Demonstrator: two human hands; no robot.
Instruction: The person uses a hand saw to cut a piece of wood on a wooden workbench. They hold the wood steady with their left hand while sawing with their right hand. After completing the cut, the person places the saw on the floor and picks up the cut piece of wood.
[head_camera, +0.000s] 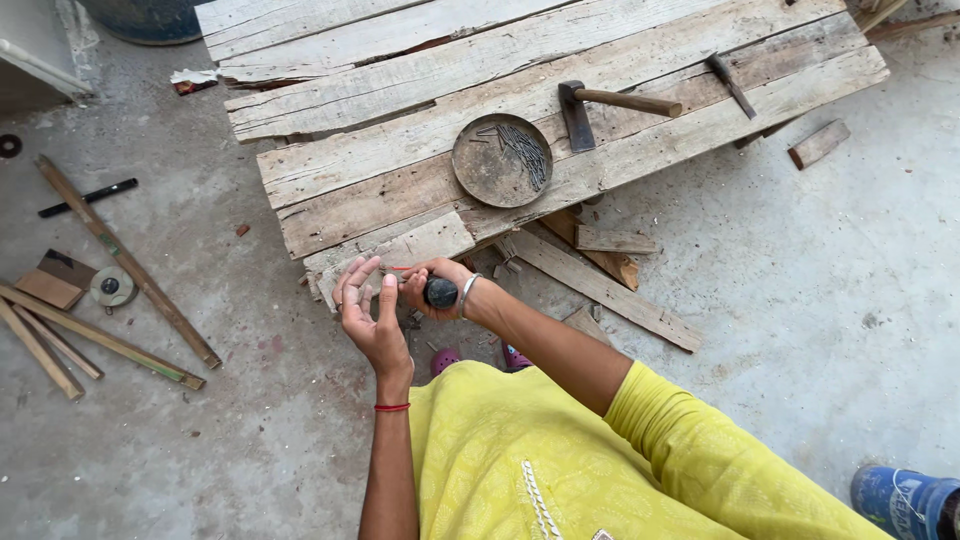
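There are two hands: the left hand (368, 315) and the right hand (432, 287), which meet in front of the person. Beyond the hands, on the table (400, 150), I count one round metal dish (500, 160), one heap of nails (527, 152) inside it, and two hammers: a bigger hammer (600, 108) and a smaller hammer (732, 85) farther to the right. To the left of the hands, on the floor (800, 300), there are four long wooden sticks (125, 260), one black marker (88, 197) and one tape measure (112, 287). One wrist wears one red thread (391, 407), the other one metal bangle (466, 293).
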